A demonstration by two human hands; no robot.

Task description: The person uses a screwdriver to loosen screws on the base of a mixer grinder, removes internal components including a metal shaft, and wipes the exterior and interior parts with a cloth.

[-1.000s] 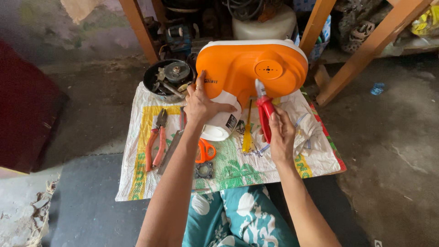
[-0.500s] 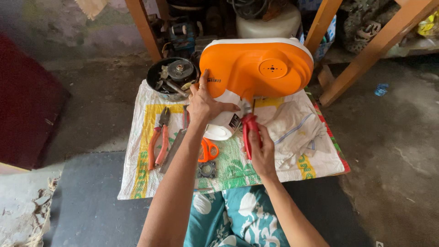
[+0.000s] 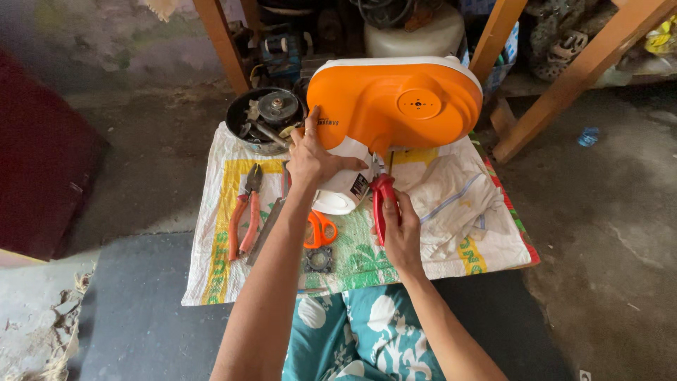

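Note:
An orange and white appliance housing (image 3: pixel 395 106) stands on a woven sack (image 3: pixel 211 233) spread on the floor. My left hand (image 3: pixel 314 159) presses flat against the housing's left side and white base (image 3: pixel 345 187). Wrapped around the handles of red-handled pliers (image 3: pixel 383 204), my right hand (image 3: pixel 402 233) points their tip up under the orange cover. The jaws are hidden behind the housing's lower edge.
Orange-handled pliers (image 3: pixel 243 215) and a metal file (image 3: pixel 271 219) lie at the left of the sack. Orange scissors (image 3: pixel 321 229) and a small square metal part (image 3: pixel 319 259) lie near my forearm. A black bowl of motor parts (image 3: pixel 264 116) sits behind. A white cloth (image 3: pixel 451 197) lies right. Wooden legs (image 3: pixel 575 77) stand behind.
My right hand with the red pliers has moved left, from beside the yellow screwdriver toward the housing's base. The left hand stays on the housing.

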